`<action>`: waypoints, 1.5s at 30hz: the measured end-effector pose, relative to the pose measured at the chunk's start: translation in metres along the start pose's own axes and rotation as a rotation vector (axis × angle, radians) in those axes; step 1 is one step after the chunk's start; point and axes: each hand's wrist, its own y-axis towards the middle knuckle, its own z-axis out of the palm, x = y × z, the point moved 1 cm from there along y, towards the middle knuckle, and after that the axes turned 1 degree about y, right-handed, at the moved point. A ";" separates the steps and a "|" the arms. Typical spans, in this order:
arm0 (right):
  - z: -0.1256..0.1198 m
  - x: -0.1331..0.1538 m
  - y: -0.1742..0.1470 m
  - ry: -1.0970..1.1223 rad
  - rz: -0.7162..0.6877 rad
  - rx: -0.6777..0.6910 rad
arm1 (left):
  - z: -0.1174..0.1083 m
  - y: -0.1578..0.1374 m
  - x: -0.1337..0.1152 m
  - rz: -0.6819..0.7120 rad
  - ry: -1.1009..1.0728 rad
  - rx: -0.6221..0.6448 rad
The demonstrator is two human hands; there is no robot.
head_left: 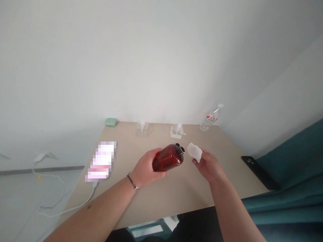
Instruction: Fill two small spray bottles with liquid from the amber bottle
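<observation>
My left hand [148,168] is wrapped round a dark red-brown see-through bottle [168,158], tilted over to the right above the table. Its uncapped neck [181,150] points right, and a small dark round part shows behind the neck. Between the fingers of my right hand [209,164] is a folded white tissue [194,152], held up just right of the bottle's mouth. A small gap separates tissue and mouth. Whether any liquid is at the mouth, I cannot tell.
Along the table's [184,191] back edge stand a green case [111,122], a clear tissue pack [142,129], another pack [177,131] and a water bottle [210,117]. A phone [101,161] with a white cable [85,201] lies left, a black phone [259,172] right, near teal curtains [297,158].
</observation>
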 end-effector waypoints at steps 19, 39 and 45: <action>0.046 0.061 -0.033 0.569 0.144 0.247 | 0.006 -0.006 -0.005 -0.190 -0.886 0.661; 0.099 0.056 -0.040 0.622 0.032 -0.328 | 0.020 -0.006 -0.009 -0.012 0.435 -0.161; 0.111 0.062 -0.039 0.641 0.017 -0.366 | 0.016 0.000 -0.003 0.106 0.777 -0.277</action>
